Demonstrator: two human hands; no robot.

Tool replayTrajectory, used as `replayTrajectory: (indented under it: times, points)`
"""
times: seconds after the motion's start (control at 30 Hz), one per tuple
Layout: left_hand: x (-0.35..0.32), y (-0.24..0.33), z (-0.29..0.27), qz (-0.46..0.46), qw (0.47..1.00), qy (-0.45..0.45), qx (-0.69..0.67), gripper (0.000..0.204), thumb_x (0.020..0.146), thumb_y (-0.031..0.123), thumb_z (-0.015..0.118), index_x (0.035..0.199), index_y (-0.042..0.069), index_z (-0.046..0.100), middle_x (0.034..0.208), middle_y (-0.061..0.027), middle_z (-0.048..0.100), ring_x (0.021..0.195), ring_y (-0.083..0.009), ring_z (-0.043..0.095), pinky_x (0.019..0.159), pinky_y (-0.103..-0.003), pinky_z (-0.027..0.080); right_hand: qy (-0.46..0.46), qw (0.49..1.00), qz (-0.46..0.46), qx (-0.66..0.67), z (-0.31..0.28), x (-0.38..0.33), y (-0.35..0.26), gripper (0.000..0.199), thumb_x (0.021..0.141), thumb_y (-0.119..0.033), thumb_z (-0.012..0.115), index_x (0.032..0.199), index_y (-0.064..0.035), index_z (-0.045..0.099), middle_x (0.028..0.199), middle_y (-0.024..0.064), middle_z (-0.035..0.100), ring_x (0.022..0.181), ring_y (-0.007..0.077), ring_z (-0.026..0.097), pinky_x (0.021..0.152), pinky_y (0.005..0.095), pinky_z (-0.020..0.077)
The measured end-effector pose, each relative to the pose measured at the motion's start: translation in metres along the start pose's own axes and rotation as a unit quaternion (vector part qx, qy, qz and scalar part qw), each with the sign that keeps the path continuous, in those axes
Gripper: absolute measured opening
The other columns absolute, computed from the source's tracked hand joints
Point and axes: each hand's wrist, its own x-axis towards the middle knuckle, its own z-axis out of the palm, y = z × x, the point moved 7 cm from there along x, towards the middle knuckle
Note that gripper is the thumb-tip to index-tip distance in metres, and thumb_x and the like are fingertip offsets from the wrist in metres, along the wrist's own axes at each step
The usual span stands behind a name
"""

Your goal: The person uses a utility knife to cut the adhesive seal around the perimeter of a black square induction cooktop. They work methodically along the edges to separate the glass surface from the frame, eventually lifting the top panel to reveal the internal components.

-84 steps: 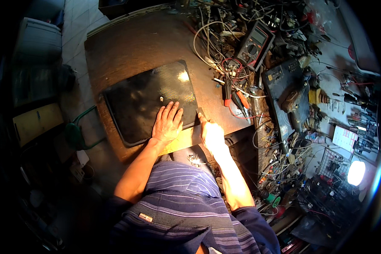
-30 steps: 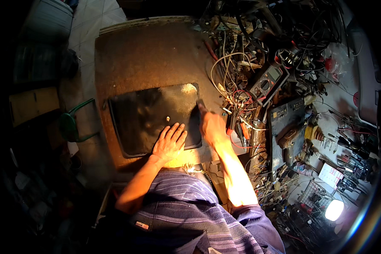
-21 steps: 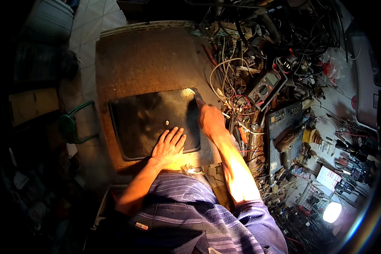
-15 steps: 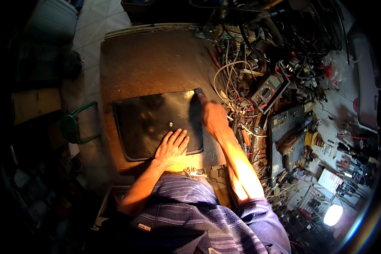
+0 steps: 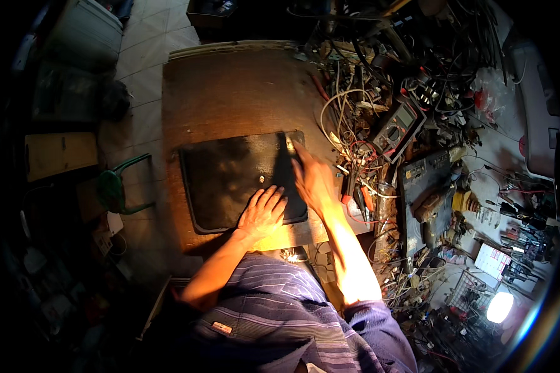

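Observation:
A thin black panel with rounded corners [image 5: 224, 168] lies flat on the brown wooden board [image 5: 230, 87] in front of me. My left hand [image 5: 262, 214] rests palm down on its near part, fingers stretched out and a little spread. Just beyond those fingertips is a small pale fitting or hole [image 5: 262, 179] in the panel. At the panel's right side is my right hand [image 5: 314, 180], its index finger stretched toward the far right corner and the thumb apart from it. Nothing shows clearly in this hand; its other fingers are partly hidden. The panel's right strip is in shadow.
Right of the board lie tangled cables [image 5: 345, 105], a multimeter [image 5: 397, 127] and orange-red tool handles [image 5: 367, 199]. Farther right is a dark flat unit [image 5: 426, 193] with a brown object on it. A lit lamp [image 5: 499, 308] glows lower right; a green chair [image 5: 112, 186] stands left.
My right hand has drawn slightly nearer to me along the panel's right edge. My left hand stays on the panel. The whole view has shifted a little, moving the scene rightward.

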Motion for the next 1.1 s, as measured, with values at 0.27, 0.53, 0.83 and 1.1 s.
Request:
replayTrajectory:
  times: [0.27, 0.53, 0.83, 1.1]
  points:
    - [-0.011, -0.020, -0.037, -0.050, 0.986, 0.020, -0.157, 0.042, 0.090, 0.017, 0.072, 0.129, 0.003, 0.063, 0.149, -0.0170, 0.053, 0.141, -0.0370, 0.046, 0.118, -0.051, 0.038, 0.011, 0.989, 0.114, -0.097, 0.010, -0.087, 0.106, 0.080, 0.079, 0.007, 0.062, 0.155, -0.0170, 0.052, 0.101, 0.0260, 0.066, 0.087, 0.0389, 0.068, 0.080, 0.0491, 0.0546]
    - [-0.120, -0.151, -0.113, -0.463, 0.848, 0.209, -0.151, 0.045, 0.092, 0.013, 0.070, 0.132, -0.004, 0.059, 0.130, -0.0256, 0.059, 0.121, -0.0435, 0.058, 0.104, -0.048, 0.047, 0.151, 0.960, 0.028, -0.234, 0.006, -0.096, 0.085, 0.057, 0.080, -0.001, 0.071, 0.137, -0.0029, 0.064, 0.118, 0.0265, 0.061, 0.102, 0.0423, 0.061, 0.086, 0.0491, 0.0516]
    - [-0.122, -0.182, -0.105, -0.519, 0.841, 0.105, -0.106, 0.065, 0.087, 0.032, 0.081, 0.130, -0.012, 0.059, 0.127, -0.0316, 0.062, 0.120, -0.0477, 0.061, 0.101, -0.051, 0.050, 0.124, 0.977, 0.069, -0.156, 0.069, -0.102, 0.064, 0.038, 0.096, -0.023, 0.071, 0.118, 0.0043, 0.057, 0.107, 0.0263, 0.059, 0.095, 0.0439, 0.065, 0.080, 0.0494, 0.0562]
    - [-0.113, -0.187, -0.102, -0.543, 0.827, 0.087, -0.118, 0.072, 0.086, 0.036, 0.081, 0.131, -0.014, 0.058, 0.119, -0.0343, 0.068, 0.114, -0.0491, 0.066, 0.098, -0.051, 0.053, 0.134, 0.965, 0.125, -0.188, 0.079, -0.093, 0.083, 0.043, 0.091, -0.025, 0.076, 0.109, 0.0099, 0.058, 0.100, 0.0303, 0.061, 0.091, 0.0453, 0.067, 0.077, 0.0475, 0.0567]
